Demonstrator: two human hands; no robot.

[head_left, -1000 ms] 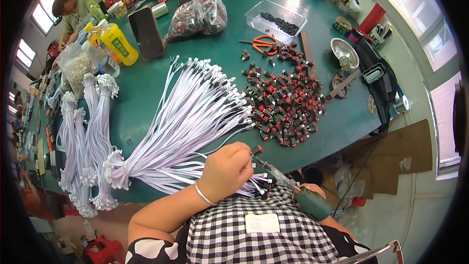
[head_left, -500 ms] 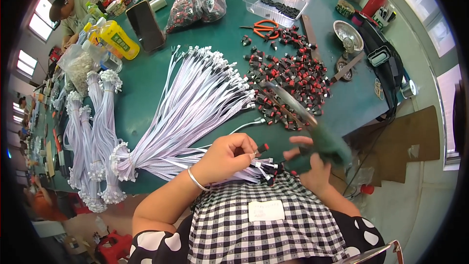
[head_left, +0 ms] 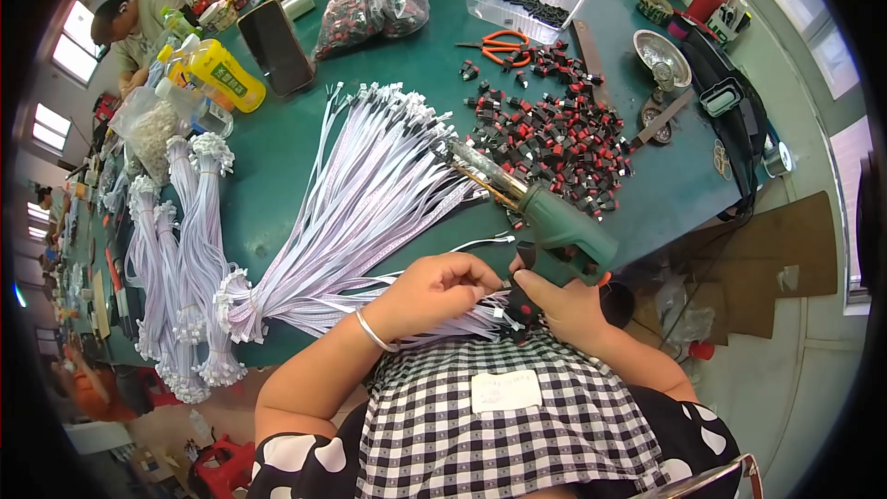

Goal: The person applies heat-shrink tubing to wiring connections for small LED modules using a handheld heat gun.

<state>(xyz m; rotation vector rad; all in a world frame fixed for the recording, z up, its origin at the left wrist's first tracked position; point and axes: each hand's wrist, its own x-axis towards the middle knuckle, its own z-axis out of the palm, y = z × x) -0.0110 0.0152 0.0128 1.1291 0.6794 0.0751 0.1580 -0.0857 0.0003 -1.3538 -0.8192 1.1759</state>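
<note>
My left hand (head_left: 439,291), with a silver bangle at its wrist, is closed in a pinch over the lap; what sits between its fingertips is too small to make out. Close beside it, my right hand (head_left: 568,305) is closed around the lower part of a green soldering gun (head_left: 564,226), its grip mostly hidden. The gun's metal barrel points up and left, over the white cable ends. A dark piece (head_left: 526,255) shows by the right fingertips. Under both hands lie cable ends with white plugs (head_left: 499,314) and black-and-red pieces on my checked apron.
A fanned bundle of white cables (head_left: 351,194) covers the middle of the green table, with tied bundles (head_left: 199,222) to its left. Behind the gun lies a heap of black-and-red switches (head_left: 554,139). Orange-handled scissors (head_left: 504,46), a clear tray (head_left: 480,5) and a phone (head_left: 275,48) are farther back.
The soldering gun has swung left and up, and its blur has gone. My right hand has moved left, close to the left. The black-and-red switch at my left fingertips no longer shows there.
</note>
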